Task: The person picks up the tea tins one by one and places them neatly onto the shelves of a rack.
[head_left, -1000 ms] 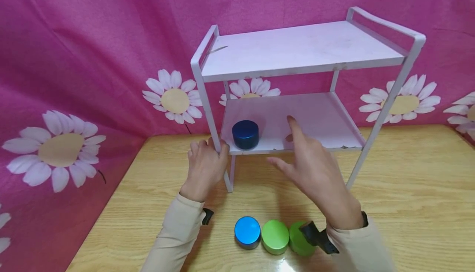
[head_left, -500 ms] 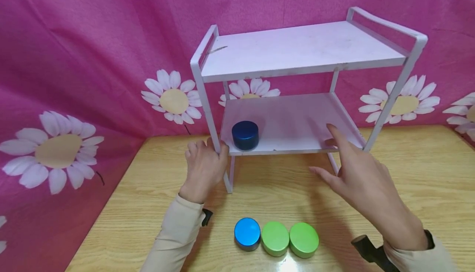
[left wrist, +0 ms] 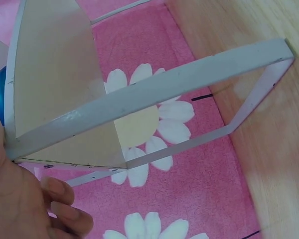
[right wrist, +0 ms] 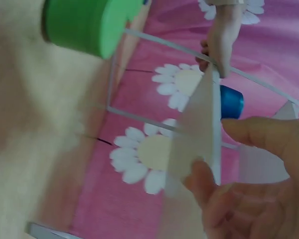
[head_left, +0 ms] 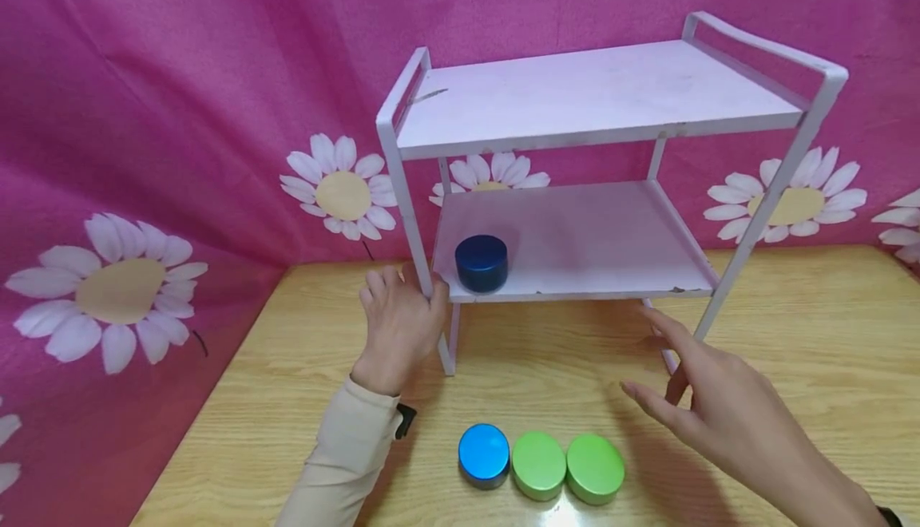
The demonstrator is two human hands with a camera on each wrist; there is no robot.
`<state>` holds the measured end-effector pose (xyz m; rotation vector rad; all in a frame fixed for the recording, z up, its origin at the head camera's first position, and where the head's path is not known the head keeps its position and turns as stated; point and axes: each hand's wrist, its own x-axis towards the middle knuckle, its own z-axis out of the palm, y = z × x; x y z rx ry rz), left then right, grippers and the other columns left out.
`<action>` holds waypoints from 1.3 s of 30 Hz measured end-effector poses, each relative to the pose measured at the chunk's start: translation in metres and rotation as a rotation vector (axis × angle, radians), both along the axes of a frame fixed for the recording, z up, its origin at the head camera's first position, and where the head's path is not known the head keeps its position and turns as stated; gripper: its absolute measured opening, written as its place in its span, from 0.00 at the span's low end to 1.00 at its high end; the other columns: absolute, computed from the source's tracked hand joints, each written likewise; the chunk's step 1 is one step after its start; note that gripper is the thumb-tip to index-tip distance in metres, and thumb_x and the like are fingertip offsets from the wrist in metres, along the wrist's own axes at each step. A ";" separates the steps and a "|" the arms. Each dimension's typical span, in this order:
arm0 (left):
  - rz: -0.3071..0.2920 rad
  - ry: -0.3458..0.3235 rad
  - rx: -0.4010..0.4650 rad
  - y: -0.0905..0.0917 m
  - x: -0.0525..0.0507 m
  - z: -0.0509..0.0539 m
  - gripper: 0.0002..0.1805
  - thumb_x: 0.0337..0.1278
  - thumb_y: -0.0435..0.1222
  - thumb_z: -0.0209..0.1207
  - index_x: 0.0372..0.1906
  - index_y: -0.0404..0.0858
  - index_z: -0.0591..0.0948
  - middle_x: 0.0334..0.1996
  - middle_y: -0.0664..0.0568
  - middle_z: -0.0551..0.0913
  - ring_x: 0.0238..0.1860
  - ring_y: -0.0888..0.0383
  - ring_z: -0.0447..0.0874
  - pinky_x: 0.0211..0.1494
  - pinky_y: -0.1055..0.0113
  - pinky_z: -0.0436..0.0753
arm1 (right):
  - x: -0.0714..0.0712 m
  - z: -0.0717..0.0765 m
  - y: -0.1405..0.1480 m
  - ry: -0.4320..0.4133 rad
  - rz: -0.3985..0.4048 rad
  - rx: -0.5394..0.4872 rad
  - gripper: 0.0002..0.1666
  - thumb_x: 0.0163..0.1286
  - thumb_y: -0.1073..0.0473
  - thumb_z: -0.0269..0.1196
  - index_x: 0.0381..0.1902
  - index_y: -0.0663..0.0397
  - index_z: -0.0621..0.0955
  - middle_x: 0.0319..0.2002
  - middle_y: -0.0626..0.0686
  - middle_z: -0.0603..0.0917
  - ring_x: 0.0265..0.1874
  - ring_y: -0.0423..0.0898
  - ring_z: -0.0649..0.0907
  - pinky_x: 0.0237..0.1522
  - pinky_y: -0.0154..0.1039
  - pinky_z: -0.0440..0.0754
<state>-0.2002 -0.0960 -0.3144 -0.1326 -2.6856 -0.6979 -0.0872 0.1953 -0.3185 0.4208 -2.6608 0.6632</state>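
A white two-tier shelf rack point(head_left: 589, 104) stands on the wooden table. My left hand point(head_left: 402, 323) grips its front left post at the lower shelf's corner; in the left wrist view the fingers point(left wrist: 67, 214) curl beside the frame. A dark blue round tin point(head_left: 481, 263) sits on the lower shelf, close to that hand. My right hand point(head_left: 733, 407) holds nothing, thumb and fingers apart, in front of the rack's right side. On the table in front stand a blue tin point(head_left: 484, 455), a green tin point(head_left: 539, 465) and another green tin point(head_left: 595, 469) in a row.
The wooden table point(head_left: 287, 407) runs under the rack and ends at a pink curtain point(head_left: 216, 72) with large white daisies behind. The rack's upper shelf has raised side rails point(head_left: 769, 48).
My right hand has moved from in front of the lower shelf's middle, rightward and then down toward the table. The left hand keeps its grip, and the tins stand where they were.
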 end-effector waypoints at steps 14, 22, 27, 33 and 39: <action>-0.018 -0.032 0.003 0.000 0.001 -0.003 0.19 0.66 0.48 0.40 0.36 0.35 0.70 0.33 0.40 0.69 0.39 0.45 0.60 0.44 0.53 0.58 | 0.002 -0.042 0.004 -0.217 0.159 0.039 0.43 0.51 0.42 0.73 0.63 0.48 0.71 0.50 0.48 0.82 0.38 0.41 0.81 0.31 0.40 0.79; -0.007 -0.047 -0.006 -0.001 0.000 -0.001 0.19 0.66 0.48 0.40 0.37 0.35 0.70 0.33 0.41 0.69 0.39 0.45 0.61 0.44 0.54 0.59 | 0.002 -0.050 0.004 -0.575 0.116 0.066 0.55 0.47 0.31 0.69 0.70 0.45 0.65 0.62 0.56 0.73 0.58 0.60 0.74 0.46 0.64 0.75; -0.012 -0.052 0.004 -0.001 0.000 0.000 0.19 0.67 0.48 0.40 0.38 0.35 0.70 0.33 0.42 0.69 0.40 0.46 0.61 0.45 0.54 0.59 | 0.001 -0.053 0.004 -0.554 0.142 0.097 0.55 0.48 0.31 0.69 0.69 0.49 0.66 0.62 0.59 0.74 0.57 0.62 0.75 0.46 0.65 0.74; -0.017 -0.058 0.017 -0.001 0.001 0.002 0.20 0.67 0.48 0.40 0.38 0.35 0.70 0.33 0.41 0.70 0.40 0.45 0.62 0.45 0.53 0.59 | -0.002 -0.049 -0.003 -0.805 0.132 -0.035 0.51 0.46 0.37 0.73 0.67 0.46 0.70 0.57 0.53 0.76 0.47 0.52 0.77 0.46 0.57 0.78; -0.015 -0.068 0.012 -0.001 0.001 0.000 0.20 0.66 0.48 0.40 0.39 0.34 0.70 0.34 0.41 0.70 0.40 0.45 0.62 0.44 0.53 0.59 | -0.001 -0.052 -0.010 -0.955 0.163 -0.070 0.45 0.48 0.42 0.73 0.64 0.44 0.73 0.56 0.50 0.76 0.46 0.50 0.74 0.51 0.58 0.76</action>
